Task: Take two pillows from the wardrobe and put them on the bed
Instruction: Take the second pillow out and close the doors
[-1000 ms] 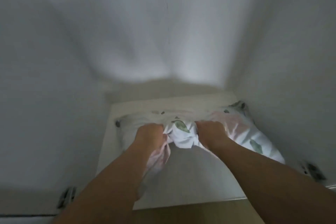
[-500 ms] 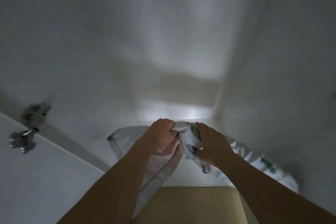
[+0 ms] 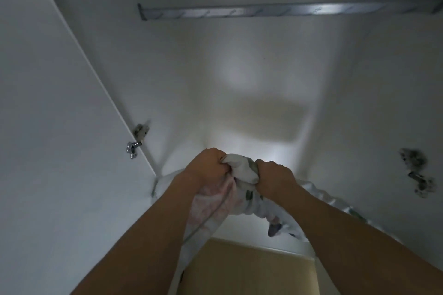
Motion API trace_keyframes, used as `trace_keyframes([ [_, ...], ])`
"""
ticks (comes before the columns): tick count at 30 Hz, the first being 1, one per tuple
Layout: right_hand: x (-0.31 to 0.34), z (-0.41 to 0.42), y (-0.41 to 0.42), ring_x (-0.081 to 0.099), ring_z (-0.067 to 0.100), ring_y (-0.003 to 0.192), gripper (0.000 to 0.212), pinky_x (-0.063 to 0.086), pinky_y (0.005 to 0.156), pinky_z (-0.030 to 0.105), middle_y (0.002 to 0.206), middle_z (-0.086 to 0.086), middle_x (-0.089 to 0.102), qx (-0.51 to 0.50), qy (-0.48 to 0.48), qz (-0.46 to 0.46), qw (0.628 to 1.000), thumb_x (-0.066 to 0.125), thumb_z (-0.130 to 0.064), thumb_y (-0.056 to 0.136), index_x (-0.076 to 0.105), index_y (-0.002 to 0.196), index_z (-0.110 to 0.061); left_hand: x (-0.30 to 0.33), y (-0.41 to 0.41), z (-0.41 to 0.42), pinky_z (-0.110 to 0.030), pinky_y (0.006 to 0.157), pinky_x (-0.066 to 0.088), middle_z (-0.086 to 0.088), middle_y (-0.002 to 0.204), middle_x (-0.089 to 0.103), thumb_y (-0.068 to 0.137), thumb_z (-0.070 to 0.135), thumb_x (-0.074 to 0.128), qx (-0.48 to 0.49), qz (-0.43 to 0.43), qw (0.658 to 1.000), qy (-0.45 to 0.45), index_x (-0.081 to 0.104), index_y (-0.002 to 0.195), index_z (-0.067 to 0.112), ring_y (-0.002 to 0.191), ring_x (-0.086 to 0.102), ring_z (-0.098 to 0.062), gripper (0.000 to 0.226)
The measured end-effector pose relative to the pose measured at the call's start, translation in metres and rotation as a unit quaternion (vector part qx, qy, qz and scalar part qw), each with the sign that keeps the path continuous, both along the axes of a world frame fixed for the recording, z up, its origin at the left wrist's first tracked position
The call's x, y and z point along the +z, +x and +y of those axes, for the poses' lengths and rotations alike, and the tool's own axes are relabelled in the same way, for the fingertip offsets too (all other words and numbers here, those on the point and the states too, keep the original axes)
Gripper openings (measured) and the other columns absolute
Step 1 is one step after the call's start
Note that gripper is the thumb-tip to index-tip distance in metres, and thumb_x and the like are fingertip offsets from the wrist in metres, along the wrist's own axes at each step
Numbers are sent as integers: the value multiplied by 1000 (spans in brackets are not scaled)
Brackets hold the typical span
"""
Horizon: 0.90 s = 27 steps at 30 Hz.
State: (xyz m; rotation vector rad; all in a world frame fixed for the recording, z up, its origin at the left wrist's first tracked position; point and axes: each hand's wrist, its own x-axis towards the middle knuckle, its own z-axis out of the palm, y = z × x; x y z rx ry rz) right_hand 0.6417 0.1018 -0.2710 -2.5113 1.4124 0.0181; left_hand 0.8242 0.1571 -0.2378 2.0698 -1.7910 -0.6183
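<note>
A white pillow (image 3: 242, 201) with pink and green leaf print hangs bunched in front of the open white wardrobe (image 3: 239, 67). My left hand (image 3: 207, 167) is shut on the gathered fabric at the pillow's top. My right hand (image 3: 273, 176) is shut on the same bunch, right beside it. The pillow sags below both fists, with its far corners spread left and right behind my forearms. No second pillow is in view.
The wardrobe's open left door (image 3: 60, 151) stands close on the left, with a metal hinge (image 3: 135, 143). A metal hanging rail (image 3: 275, 11) runs under a shelf edge at the top. Another hinge (image 3: 418, 175) is on the right wall. Tan floor (image 3: 247, 270) shows below.
Both hands have lifted the pillow up off the wardrobe's bottom board and drawn it towards me. The view has tilted up, bringing the rail and left door into sight.
</note>
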Motion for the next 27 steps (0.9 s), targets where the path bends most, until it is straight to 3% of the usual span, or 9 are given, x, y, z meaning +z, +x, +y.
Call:
trace_keyframes([
  [4, 24, 10, 38, 63, 26, 96, 23, 40, 72, 27, 105, 2, 64, 53, 6, 23, 998, 56, -26, 80, 60, 101, -19, 8, 25, 38, -32, 70, 45, -8, 89, 66, 86, 25, 53, 75, -43, 996, -5, 64, 83, 11, 83, 59, -27, 18],
  [9, 36, 41, 98, 63, 25, 100, 25, 39, 71, 27, 109, 3, 64, 114, -12, 86, 990, 55, -27, 83, 62, 104, -15, 9, 63, 97, -34, 76, 50, -5, 92, 67, 85, 37, 52, 233, -48, 971, -20, 63, 85, 21, 92, 62, -28, 20],
  [11, 38, 57, 120, 63, 24, 100, 28, 41, 71, 27, 110, 3, 64, 129, -2, 107, 986, 54, -30, 84, 61, 106, -14, 2, 73, 130, -33, 90, 47, -3, 118, 66, 87, 39, 56, 338, -5, 940, -44, 63, 115, 24, 109, 60, -25, 32],
  [13, 40, 73, 137, 62, 24, 101, 31, 41, 71, 27, 112, 4, 64, 141, 1, 116, 983, 52, -32, 85, 61, 108, -13, -8, 78, 168, -32, 101, 41, 0, 134, 58, 90, 37, 57, 440, 28, 891, -104, 52, 134, 21, 121, 54, -21, 47],
  [18, 38, 107, 165, 58, 25, 112, 40, 45, 84, 31, 124, 6, 59, 173, 7, 165, 971, 51, -31, 88, 56, 123, -12, -31, 65, 243, -37, 99, 38, -7, 127, 58, 91, 28, 58, 638, 9, 723, -264, 53, 130, 13, 119, 47, -27, 42],
  [21, 34, 121, 171, 55, 24, 118, 45, 45, 92, 33, 130, 6, 55, 165, 31, 217, 962, 54, -30, 87, 53, 128, -12, -38, 55, 261, -40, 95, 35, -13, 119, 53, 84, 23, 65, 706, -36, 636, -310, 52, 123, 8, 108, 44, -34, 43],
  [24, 25, 128, 167, 54, 23, 118, 42, 44, 93, 32, 130, 5, 55, 163, 38, 231, 958, 51, -28, 89, 53, 129, -12, -41, 57, 268, -44, 95, 32, -18, 118, 46, 77, 22, 72, 758, -28, 547, -355, 48, 120, 6, 108, 42, -40, 51],
  [27, 20, 130, 159, 57, 22, 113, 38, 45, 86, 30, 124, 4, 58, 156, 48, 231, 959, 52, -27, 87, 57, 123, -13, -44, 63, 270, -48, 96, 38, -15, 123, 43, 79, 27, 70, 770, 33, 496, -400, 41, 123, 6, 114, 42, -36, 57],
])
